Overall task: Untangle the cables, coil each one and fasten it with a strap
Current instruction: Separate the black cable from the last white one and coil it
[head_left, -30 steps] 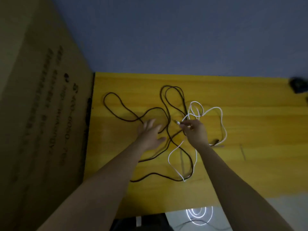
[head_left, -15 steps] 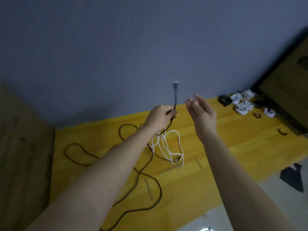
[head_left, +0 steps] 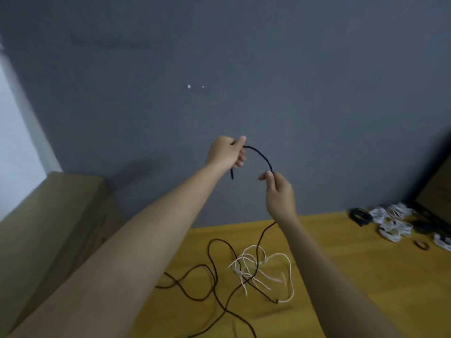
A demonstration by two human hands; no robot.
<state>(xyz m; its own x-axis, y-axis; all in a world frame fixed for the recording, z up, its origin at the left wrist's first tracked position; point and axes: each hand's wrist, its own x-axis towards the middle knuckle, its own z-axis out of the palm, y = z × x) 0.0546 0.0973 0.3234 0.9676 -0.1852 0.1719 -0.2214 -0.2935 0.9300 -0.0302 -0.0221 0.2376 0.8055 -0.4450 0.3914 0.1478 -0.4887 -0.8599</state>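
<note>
Hands raised in front of the grey wall (head_left: 244, 69), both gripping the black cable (head_left: 262, 156). My left hand (head_left: 225, 152) is closed round the cable near its end, thumb on top; the short free end with its plug hangs just below that fist. From there the cable arches to the right and down into my right hand (head_left: 279, 191), which pinches it between thumb and fingers (head_left: 264, 176). Below my right hand the cable reappears at the wrist and drops to the yellow wooden counter (head_left: 353, 276).

On the counter the rest of the black cable lies in loose loops, spread from the left toward the near edge. It crosses the white cable (head_left: 280, 264), which lies in a loose bunch near the middle, touching the black one at several points; the two are not separated.

At the far right of the counter, well apart from the tangle, lies a group of coiled cables (head_left: 393, 223), mostly white with some black. A small dark loop (head_left: 421, 245) lies just beside them on the near side; what it is I cannot tell. A cardboard box (head_left: 61, 215) stands at the left.
</note>
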